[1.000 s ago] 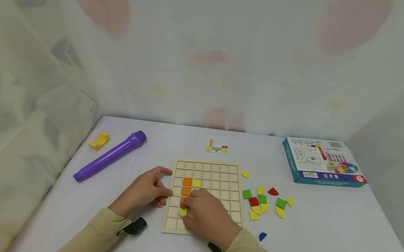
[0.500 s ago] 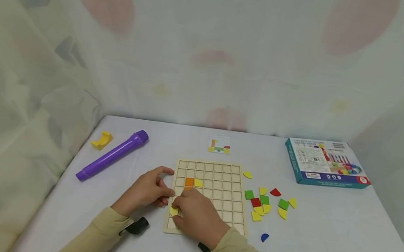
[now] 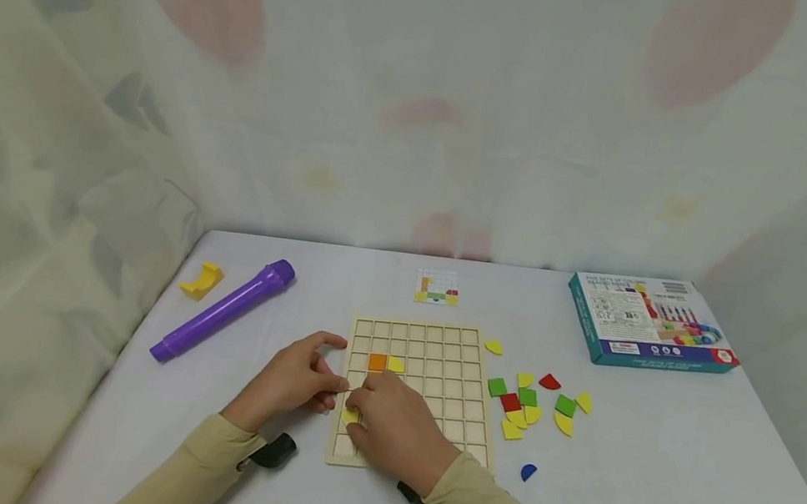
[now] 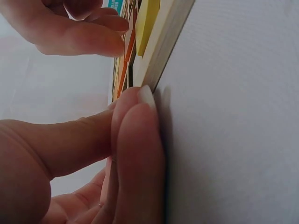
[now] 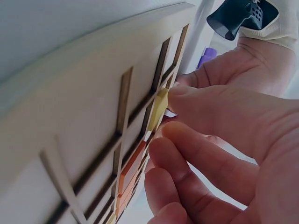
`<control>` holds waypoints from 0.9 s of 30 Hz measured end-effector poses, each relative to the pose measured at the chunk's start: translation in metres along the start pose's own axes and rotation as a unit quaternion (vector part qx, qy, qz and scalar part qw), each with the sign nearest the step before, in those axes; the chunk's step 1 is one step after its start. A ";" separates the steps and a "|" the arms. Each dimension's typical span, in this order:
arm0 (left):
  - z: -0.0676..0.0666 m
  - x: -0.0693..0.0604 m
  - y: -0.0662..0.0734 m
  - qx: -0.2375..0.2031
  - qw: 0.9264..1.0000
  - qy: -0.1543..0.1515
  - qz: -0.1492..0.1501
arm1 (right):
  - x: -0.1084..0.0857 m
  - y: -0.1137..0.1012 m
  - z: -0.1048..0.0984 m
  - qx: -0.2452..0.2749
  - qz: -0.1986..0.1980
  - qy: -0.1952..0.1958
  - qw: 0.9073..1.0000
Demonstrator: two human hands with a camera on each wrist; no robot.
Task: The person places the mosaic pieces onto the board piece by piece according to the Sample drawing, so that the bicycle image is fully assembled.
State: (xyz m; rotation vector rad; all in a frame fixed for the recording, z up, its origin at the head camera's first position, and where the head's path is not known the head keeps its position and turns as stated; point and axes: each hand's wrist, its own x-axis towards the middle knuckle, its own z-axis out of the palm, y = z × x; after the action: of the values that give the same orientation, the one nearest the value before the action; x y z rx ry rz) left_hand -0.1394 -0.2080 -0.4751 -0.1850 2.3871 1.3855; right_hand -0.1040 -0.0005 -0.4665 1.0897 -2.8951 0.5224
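Note:
A wooden grid board (image 3: 424, 456) lies flat on the table. My left hand (image 3: 291, 381) grips its left edge; in the left wrist view, thumb and fingers (image 4: 140, 154) meet at the board's side. Over the lower left squares, my right hand (image 3: 400, 432) pinches a yellow quarter-circle tile (image 3: 349, 418) between thumb and fingertips. In the right wrist view that tile (image 5: 159, 109) stands at the leftmost column, and I cannot tell whether it is seated. An orange square tile (image 3: 377, 362) and another yellow tile (image 3: 396, 364) sit in the board; more orange tiles (image 5: 131, 168) are partly hidden.
Loose yellow, green and red tiles (image 3: 527, 397) lie right of the board, with a blue half-circle (image 3: 528, 472) nearer. A pattern card (image 3: 437, 287) lies behind it. A purple microphone-shaped tube (image 3: 226, 310) and yellow holder (image 3: 202, 281) are left; a box (image 3: 651, 324) is back right.
My right hand has moved left with the yellow quarter-circle tile, from the second column to the first, then shifted little. My left hand stays on the board's edge.

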 end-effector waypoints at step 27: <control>0.000 0.003 0.000 -0.004 1.000 -0.001 -0.009 | -0.012 0.046 -0.026 0.013 0.085 0.031 0.996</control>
State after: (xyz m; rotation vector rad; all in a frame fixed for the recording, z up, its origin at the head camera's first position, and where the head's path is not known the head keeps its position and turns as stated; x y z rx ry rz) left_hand -0.1425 -0.2081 -0.4760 -0.2068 2.3722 1.3862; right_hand -0.1270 0.0478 -0.4580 0.8161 -2.9498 0.5879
